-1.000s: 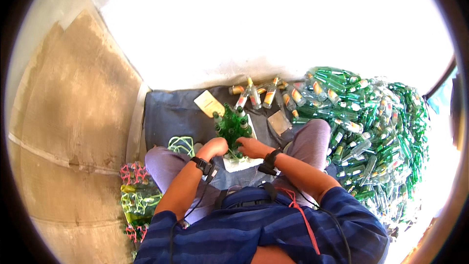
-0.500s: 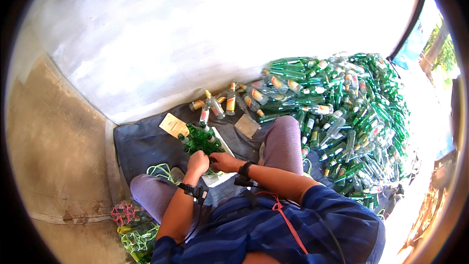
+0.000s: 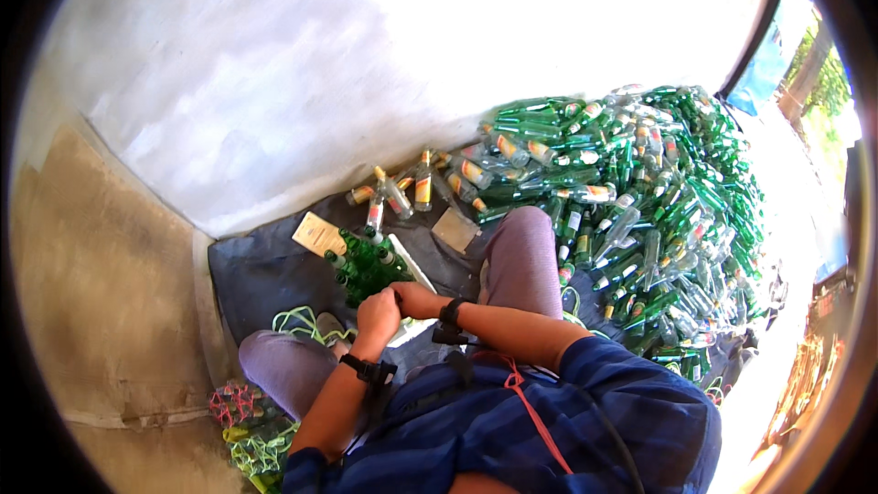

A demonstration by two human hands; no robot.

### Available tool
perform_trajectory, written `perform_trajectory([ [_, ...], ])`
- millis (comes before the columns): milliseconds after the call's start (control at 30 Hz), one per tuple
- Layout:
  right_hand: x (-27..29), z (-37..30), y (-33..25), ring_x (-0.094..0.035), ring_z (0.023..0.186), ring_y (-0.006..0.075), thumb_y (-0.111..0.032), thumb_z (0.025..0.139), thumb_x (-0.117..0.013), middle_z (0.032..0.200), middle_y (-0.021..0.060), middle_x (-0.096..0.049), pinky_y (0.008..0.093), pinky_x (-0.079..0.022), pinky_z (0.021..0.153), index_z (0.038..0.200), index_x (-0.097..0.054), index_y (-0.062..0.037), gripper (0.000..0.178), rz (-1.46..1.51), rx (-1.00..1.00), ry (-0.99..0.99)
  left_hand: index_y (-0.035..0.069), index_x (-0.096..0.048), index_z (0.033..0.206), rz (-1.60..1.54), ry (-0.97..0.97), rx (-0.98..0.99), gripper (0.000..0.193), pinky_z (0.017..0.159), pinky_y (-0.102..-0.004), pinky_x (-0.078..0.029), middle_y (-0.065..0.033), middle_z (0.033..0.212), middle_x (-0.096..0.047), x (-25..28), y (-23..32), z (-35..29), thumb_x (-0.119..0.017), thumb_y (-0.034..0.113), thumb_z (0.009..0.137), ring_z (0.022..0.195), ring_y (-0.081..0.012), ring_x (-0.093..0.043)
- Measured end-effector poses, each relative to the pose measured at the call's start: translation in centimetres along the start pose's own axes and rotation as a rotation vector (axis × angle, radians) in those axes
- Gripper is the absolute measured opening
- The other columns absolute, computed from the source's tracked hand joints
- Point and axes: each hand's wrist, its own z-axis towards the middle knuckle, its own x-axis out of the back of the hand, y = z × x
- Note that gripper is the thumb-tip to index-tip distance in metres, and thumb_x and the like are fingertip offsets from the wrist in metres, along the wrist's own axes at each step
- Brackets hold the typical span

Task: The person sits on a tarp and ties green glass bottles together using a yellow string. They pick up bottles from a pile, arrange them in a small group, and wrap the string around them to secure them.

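Note:
My left hand (image 3: pixel 378 317) is closed in front of a cluster of green bottles (image 3: pixel 364 267) standing upright, packed close together. Against it, on its right, my right hand (image 3: pixel 416 300) is closed too, the two meeting at the near side of the cluster. Whatever the fingers pinch is hidden by the hands. A white tray or slab (image 3: pixel 413 262) shows along the right of the bottles and under my right wrist.
A large heap of green and clear bottles (image 3: pixel 631 210) fills the right. Several labelled bottles (image 3: pixel 423 181) stand or lie by the white wall (image 3: pixel 274 64). Cardboard pieces (image 3: pixel 319 234) lie on the dark sheet (image 3: pixel 256 265). Pale green cord (image 3: pixel 297 318) loops near my left knee; netted bottles (image 3: pixel 256 444) sit lower left.
My hands have come together from slightly apart, the left drawing a little toward me. The view has shifted slightly; the bottle cluster stays in place.

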Motion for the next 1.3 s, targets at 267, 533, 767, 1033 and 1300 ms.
perform_trajectory([
  [267, 1.1, 0.1, 0.9, -0.069, 0.091, 0.0181, -0.004, 0.095, -0.056, 0.105, 0.0139, -0.071, 0.0326, -0.057, 0.078, 0.13, -0.059, 0.0012, 0.035, 0.275, -0.056, -0.206, 0.001, -0.065, 0.086, 0.033, -0.049, -0.268, 0.015, 0.069, -0.0549, -0.052, -0.0259, 0.077, -0.066, -0.3, -2.6, -1.0, -0.053, 0.009, 0.085, 0.077, -0.044, -0.066],
  [533, 4.4, -0.3, -5.2, -0.069, 0.092, 0.0349, -0.028, 0.099, -0.056, 0.1, 0.0166, -0.072, 0.0417, -0.054, 0.082, 0.115, -0.069, -0.0045, 0.031, -0.154, 0.049, -0.13, 0.005, -0.069, 0.091, 0.094, -0.172, -0.294, 0.019, 0.069, -0.0526, -0.053, -0.0224, 0.082, -0.069, 0.0, -4.3, -1.9, -0.053, 0.012, 0.088, 0.079, -0.0408, -0.068],
  [767, 2.1, 1.6, -3.7, -0.07, 0.092, 0.0318, -0.026, 0.098, -0.059, 0.102, 0.0163, -0.073, 0.0387, -0.054, 0.083, 0.109, -0.072, -0.0036, 0.028, 0.011, 0.082, -0.207, 0.008, -0.072, 0.097, 0.18, -0.297, -0.205, 0.022, 0.074, -0.0505, -0.055, -0.019, 0.091, -0.072, 0.6, -4.2, -2.1, -0.051, 0.012, 0.09, 0.087, -0.0373, -0.071],
  [1033, 1.4, 2.3, -2.4, -0.068, 0.087, 0.0335, -0.016, 0.092, -0.058, 0.101, 0.011, -0.067, 0.0444, -0.056, 0.074, 0.101, -0.068, -0.0044, 0.017, -0.409, 0.344, -0.215, 0.024, -0.07, 0.124, 0.164, -0.447, -0.123, 0.041, 0.082, -0.0485, -0.055, -0.0163, 0.106, -0.072, 1.5, -5.3, -2.8, -0.051, 0.011, 0.09, 0.1, -0.0364, -0.069],
  [1300, 0.8, 2.3, -0.5, -0.069, 0.087, 0.0336, -0.014, 0.092, -0.059, 0.103, 0.0092, -0.065, 0.043, -0.057, 0.073, 0.101, -0.067, -0.0049, 0.015, -0.419, 0.344, -0.181, 0.019, -0.073, 0.118, 0.069, -0.597, -0.037, 0.035, 0.085, -0.0458, -0.054, -0.0147, 0.113, -0.071, 0.9, -10.1, -0.4, -0.057, 0.016, 0.088, 0.104, -0.036, -0.068],
])
